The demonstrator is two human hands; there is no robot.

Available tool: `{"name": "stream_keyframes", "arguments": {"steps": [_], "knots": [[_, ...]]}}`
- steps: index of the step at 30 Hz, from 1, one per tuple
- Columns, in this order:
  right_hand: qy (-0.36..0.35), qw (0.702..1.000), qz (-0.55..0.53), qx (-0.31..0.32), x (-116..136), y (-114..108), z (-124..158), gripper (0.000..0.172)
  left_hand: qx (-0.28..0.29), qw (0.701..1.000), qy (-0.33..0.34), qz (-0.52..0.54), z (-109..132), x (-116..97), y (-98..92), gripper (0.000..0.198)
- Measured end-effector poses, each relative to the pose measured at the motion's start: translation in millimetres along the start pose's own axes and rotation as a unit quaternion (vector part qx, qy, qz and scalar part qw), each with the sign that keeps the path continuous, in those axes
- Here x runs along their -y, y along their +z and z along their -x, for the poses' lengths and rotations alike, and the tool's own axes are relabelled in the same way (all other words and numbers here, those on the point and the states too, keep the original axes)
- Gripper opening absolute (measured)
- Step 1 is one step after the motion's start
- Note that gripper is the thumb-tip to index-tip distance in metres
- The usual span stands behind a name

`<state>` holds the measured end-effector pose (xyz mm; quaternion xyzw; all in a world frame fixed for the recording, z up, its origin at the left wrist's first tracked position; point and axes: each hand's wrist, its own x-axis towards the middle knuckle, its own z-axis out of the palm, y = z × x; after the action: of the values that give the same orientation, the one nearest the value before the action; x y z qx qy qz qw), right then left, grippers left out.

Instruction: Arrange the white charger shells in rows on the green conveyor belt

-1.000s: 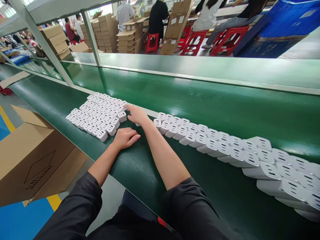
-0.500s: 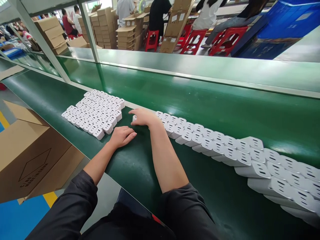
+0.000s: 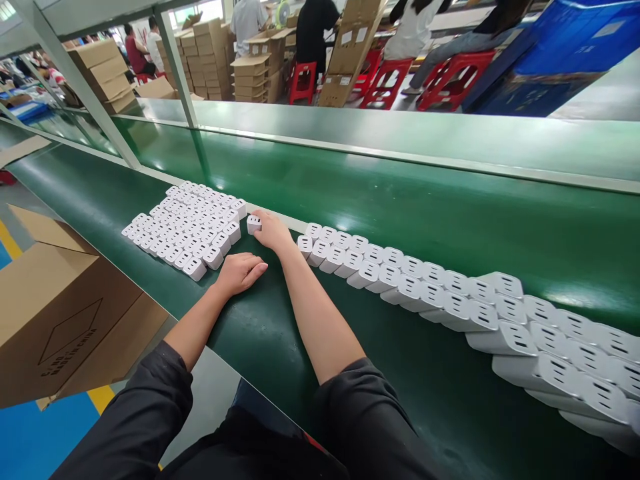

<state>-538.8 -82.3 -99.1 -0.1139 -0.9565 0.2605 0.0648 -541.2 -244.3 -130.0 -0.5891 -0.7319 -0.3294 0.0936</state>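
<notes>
My right hand [image 3: 267,230] is closed on a single white slotted block [image 3: 254,224], just right of a packed group of white blocks [image 3: 187,223] on the green surface [image 3: 270,320]. My left hand [image 3: 242,273] rests on the surface near the group's lower right corner, palm down, with its fingers together and nothing visible in them. To the right of my right hand, a long band of similar white blocks [image 3: 390,273] runs toward the lower right.
An open cardboard box [image 3: 70,313] stands below the near edge at left. Slanted metal posts [image 3: 177,67] rise beyond the blocks. Farther back are people, red stools [image 3: 303,81], stacked cartons [image 3: 207,57] and a blue bin [image 3: 580,40].
My right hand has moved left with the block, closer to the packed group. The left end of the long band is now uncovered. My left hand has barely moved.
</notes>
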Motion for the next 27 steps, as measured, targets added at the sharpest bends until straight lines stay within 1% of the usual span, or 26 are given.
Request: {"name": "stream_keyframes", "arguments": {"steps": [4,6,10,13,17,21,27], "knots": [[-0.023,0.999,-0.027,-0.006,0,5,-2,0.069,-0.001,1.0,0.0,0.006,0,0,-0.7,0.062],[-0.022,0.998,-0.05,-0.019,1,9,-3,0.07,0.001,1.0,0.0,0.008,-1,0,-1.2,0.062],[-0.019,0.995,-0.09,-0.042,1,15,-6,0.063,0.008,1.0,-0.009,0.01,0,1,-1.2,0.062],[-0.043,0.992,-0.111,-0.039,0,22,-8,0.061,0.022,1.0,-0.021,0.01,1,2,-0.8,0.063],[-0.084,0.982,-0.164,-0.043,-3,33,-11,0.064,0.044,0.998,-0.047,0.007,1,2,-1.1,0.065],[-0.077,0.975,-0.2,-0.05,-9,39,-15,0.065,0.074,0.994,-0.083,0.005,0,1,0.2,0.064],[-0.079,0.972,-0.216,-0.053,-16,45,-17,0.063,0.115,0.984,-0.133,0.01,-1,1,2.5,0.059]]}}
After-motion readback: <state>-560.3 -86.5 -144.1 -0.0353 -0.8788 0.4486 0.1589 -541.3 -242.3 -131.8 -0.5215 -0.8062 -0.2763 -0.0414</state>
